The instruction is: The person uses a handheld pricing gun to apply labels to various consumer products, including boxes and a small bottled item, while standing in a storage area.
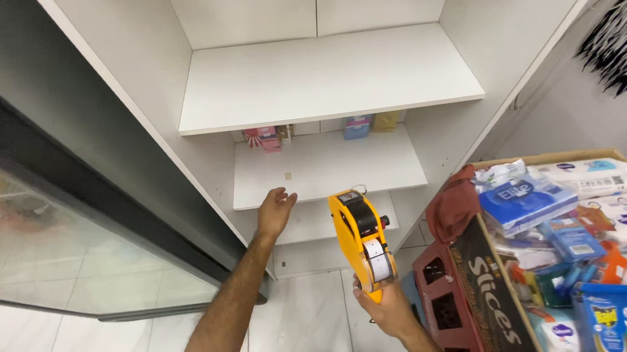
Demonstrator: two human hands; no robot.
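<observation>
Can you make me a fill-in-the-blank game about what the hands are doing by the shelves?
1. The right hand holds a price label gun coloured ____.
2. The left hand reaches toward the white ____, holding nothing.
3. The cardboard box of packets sits on the person's ____ side.
4. Small boxes stand at the ____ of the second shelf.

Missing words: orange; shelves; right; back

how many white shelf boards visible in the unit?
3. The top shelf is bare; the middle shelf has small boxes at its back; the lowest shelf sits behind the left hand and orange label gun. More may be hidden.
</observation>
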